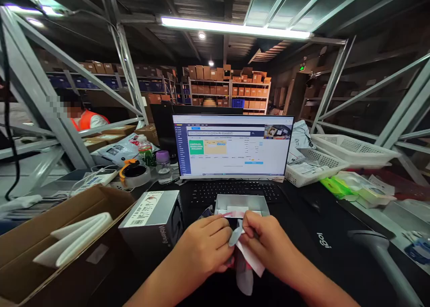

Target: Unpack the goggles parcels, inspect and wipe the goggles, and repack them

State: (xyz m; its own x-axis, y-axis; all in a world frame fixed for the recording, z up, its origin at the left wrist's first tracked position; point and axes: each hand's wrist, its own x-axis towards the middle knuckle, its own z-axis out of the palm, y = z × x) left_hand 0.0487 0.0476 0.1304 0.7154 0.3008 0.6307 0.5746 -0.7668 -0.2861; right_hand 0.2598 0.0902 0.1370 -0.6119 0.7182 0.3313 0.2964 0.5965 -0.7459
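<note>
My left hand (204, 244) and my right hand (265, 239) are close together over the black desk mat, both with fingers pinched on a small flat packet (247, 262) of white and grey wrapping with a red edge. It hangs down between my hands. Just beyond them sits an open shallow grey box (242, 205) with a white card inside, in front of the black keyboard (235, 191).
A monitor (233, 145) stands behind the keyboard. A grey product box (152, 224) and an open cardboard carton (50, 235) lie at left, with a tape dispenser (134, 171) and bottles. White baskets (349, 152) and a barcode scanner (383, 253) are at right. A person in an orange vest (85, 118) sits far left.
</note>
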